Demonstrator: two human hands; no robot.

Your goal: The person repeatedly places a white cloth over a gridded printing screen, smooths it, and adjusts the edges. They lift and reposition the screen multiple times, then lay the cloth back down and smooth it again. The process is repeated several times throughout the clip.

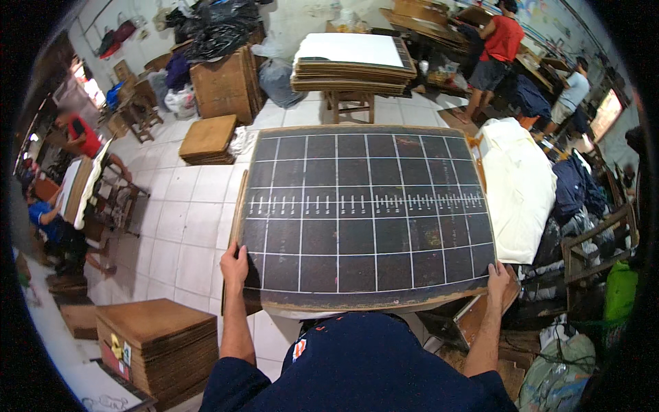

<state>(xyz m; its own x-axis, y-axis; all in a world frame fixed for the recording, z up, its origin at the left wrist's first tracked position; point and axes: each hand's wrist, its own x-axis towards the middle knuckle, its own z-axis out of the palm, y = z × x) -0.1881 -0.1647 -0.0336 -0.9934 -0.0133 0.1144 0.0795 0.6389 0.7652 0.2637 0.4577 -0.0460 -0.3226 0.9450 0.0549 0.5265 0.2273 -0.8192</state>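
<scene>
A large dark board (353, 240) with a white grid and a marked scale across it lies flat in front of me, with worn brown edges. My left hand (233, 264) grips its left edge near the lower corner, thumb on the side and fingers mostly hidden. My right hand (499, 278) holds the right edge near the lower corner, fingers wrapped round it. Beside the board on the right lies cream fabric (515, 185). Whatever supports the board is mostly hidden.
Brown board stacks stand at lower left (154, 343) and behind left (208, 137). A white-topped stack (350, 62) rests on a stool ahead. Bundles and bags (576, 192) crowd the right. Other people work at the left (42, 213) and back right (498, 48). Tiled floor (178, 220) runs along the left.
</scene>
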